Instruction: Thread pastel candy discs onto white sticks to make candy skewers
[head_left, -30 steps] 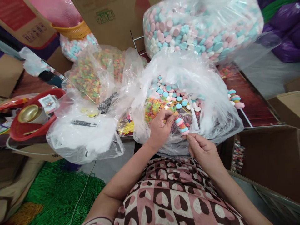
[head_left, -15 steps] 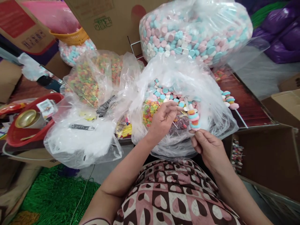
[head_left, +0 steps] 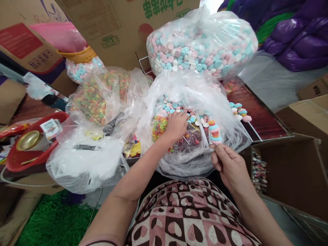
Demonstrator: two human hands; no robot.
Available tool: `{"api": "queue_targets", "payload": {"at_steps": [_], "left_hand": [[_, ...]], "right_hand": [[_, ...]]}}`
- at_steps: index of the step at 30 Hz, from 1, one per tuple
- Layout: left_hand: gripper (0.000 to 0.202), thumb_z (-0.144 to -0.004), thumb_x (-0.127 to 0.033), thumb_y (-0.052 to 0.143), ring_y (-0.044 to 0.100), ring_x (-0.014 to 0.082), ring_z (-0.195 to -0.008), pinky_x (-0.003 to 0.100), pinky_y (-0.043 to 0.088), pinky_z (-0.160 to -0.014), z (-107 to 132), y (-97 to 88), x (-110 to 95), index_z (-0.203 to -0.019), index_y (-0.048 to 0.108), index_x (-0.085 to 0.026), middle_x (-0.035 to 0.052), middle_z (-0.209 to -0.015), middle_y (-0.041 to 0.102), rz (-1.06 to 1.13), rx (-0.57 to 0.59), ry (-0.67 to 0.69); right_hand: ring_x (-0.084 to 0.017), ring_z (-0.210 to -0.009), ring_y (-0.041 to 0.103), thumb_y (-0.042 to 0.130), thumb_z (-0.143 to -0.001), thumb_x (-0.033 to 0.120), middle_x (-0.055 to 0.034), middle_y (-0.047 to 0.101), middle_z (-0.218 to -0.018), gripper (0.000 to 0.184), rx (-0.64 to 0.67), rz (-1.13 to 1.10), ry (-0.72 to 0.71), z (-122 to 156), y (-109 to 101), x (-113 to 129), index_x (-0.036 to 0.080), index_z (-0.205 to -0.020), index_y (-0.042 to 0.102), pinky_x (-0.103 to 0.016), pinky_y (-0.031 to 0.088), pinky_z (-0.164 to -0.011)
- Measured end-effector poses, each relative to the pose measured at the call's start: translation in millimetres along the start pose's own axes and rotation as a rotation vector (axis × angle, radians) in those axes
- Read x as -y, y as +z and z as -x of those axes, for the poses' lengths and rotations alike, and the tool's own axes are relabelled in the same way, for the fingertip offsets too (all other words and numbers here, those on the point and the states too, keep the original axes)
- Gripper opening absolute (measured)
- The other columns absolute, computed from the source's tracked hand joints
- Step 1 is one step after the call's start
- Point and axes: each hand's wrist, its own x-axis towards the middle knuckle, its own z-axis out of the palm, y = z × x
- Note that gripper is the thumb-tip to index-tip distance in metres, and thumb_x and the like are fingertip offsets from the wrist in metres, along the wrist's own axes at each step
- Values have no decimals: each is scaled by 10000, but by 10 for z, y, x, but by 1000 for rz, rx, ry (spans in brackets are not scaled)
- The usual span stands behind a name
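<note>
My right hand (head_left: 227,160) pinches the lower end of a candy skewer (head_left: 214,131) between thumb and fingers. The skewer stands nearly upright, stacked with blue and pink marshmallows and orange gummy pieces. My left hand (head_left: 177,125) is down at the pile of pink, white and blue marshmallows (head_left: 172,105), its fingers bent together; the fingertips are hidden. Left of that hand lie fruit-coloured gummies (head_left: 158,125). Below it is a clear pack of dark red gummies (head_left: 191,139). All lie in an opened clear plastic bag (head_left: 171,163). White sticks (head_left: 202,130) lie between my hands.
Finished-looking candy skewers (head_left: 241,112) lie at the table's right. A big marshmallow bag (head_left: 202,51) stands behind, a gummy bag (head_left: 102,92) to the left. A red basket (head_left: 15,164) holds a metal bowl (head_left: 29,140). An open carton (head_left: 289,174) with wrapped sweets stands right.
My left hand has lowered from above the candies onto the marshmallow pile, its fingers bending down. My right hand still holds the skewer in nearly the same place. The view has shifted slightly.
</note>
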Motion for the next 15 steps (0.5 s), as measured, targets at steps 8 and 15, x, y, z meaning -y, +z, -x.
{"api": "queue_targets", "payload": {"at_steps": [8, 15], "left_hand": [[329, -899, -148, 563, 615, 317, -1100, 451, 418, -960, -241, 180, -33, -1191, 707, -196, 138, -1170, 722, 91, 16, 11], [298, -850, -122, 561, 578, 329, -1154, 472, 408, -984, -184, 201, -44, -1121, 684, -150, 150, -1190, 696, 137, -18, 108]], "right_hand": [[-78, -428, 343, 783, -789, 511, 49, 505, -507, 344, 3, 15, -8, -11, 46, 37, 183, -832, 691, -231, 207, -426], [-67, -428, 306, 827, -720, 538, 38, 514, -519, 394, -10, 39, 8, -34, 46, 11, 177, -783, 684, -218, 164, -408]]}}
